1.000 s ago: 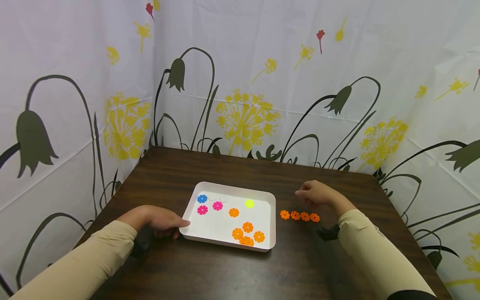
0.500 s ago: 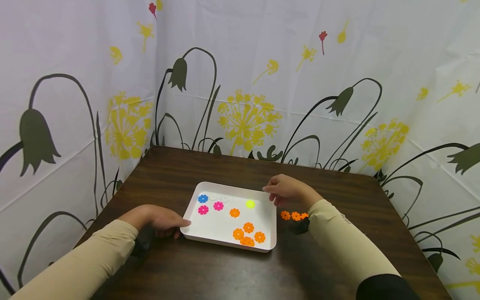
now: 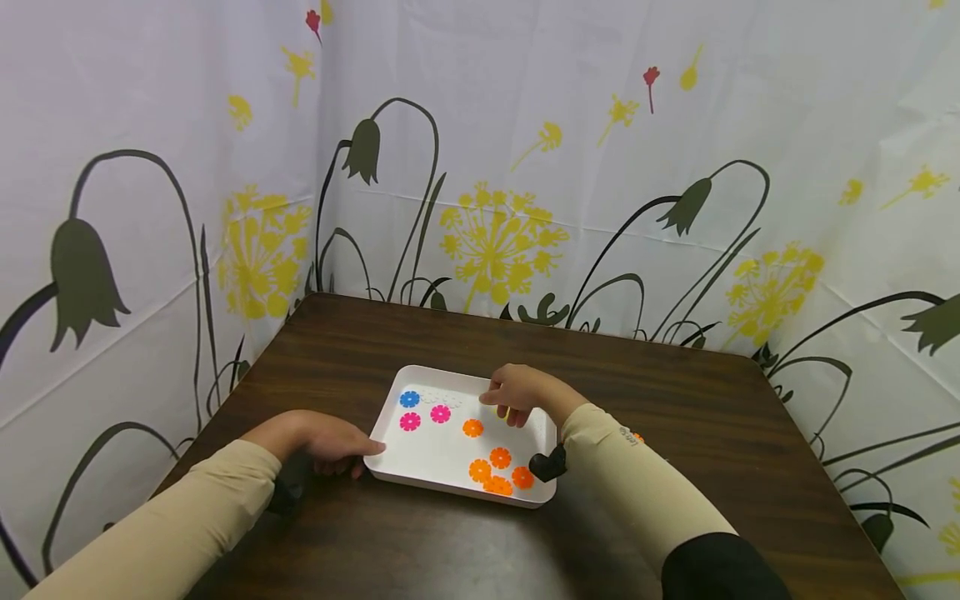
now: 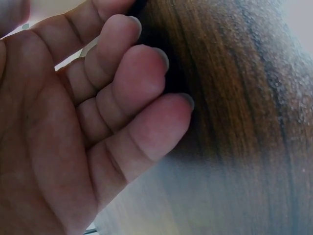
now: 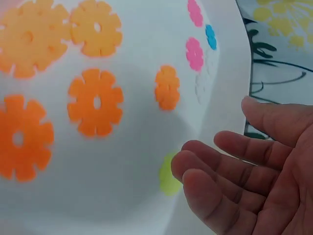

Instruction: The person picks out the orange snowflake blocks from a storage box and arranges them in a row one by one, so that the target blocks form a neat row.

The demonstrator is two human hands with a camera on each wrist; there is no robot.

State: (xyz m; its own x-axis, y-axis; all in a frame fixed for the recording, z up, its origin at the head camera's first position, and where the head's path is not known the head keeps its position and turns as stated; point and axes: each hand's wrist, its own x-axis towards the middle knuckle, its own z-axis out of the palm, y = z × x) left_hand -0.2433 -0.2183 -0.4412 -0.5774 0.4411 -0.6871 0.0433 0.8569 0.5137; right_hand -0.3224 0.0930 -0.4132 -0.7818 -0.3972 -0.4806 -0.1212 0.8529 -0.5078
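Observation:
My left hand (image 3: 330, 440) holds the white tray (image 3: 431, 457) at its near left corner, thumb over the rim and the other fingers curled below. Over the tray's right half hovers my right hand (image 3: 521, 390), its fingers loosely bent and nothing between them. Just beyond those fingertips lies a yellow-green notched disc (image 5: 168, 174), partly hidden by them. Elsewhere in the tray are a blue disc (image 3: 409, 399), pink discs (image 3: 441, 413), pale see-through discs (image 3: 442, 401) and a lone orange disc (image 3: 472, 427). Several orange discs (image 3: 500, 457) gather near the front right.
The tray stands on a dark wooden table (image 3: 345, 342). Right of it, an orange disc (image 3: 637, 437) peeks out from behind the right sleeve (image 3: 637, 467), which hides others in its row. A flower-printed curtain (image 3: 510, 167) surrounds the table's back and sides.
My right hand has moved left, from above the row of orange discs on the table to over the tray. My left hand stays at the tray's corner.

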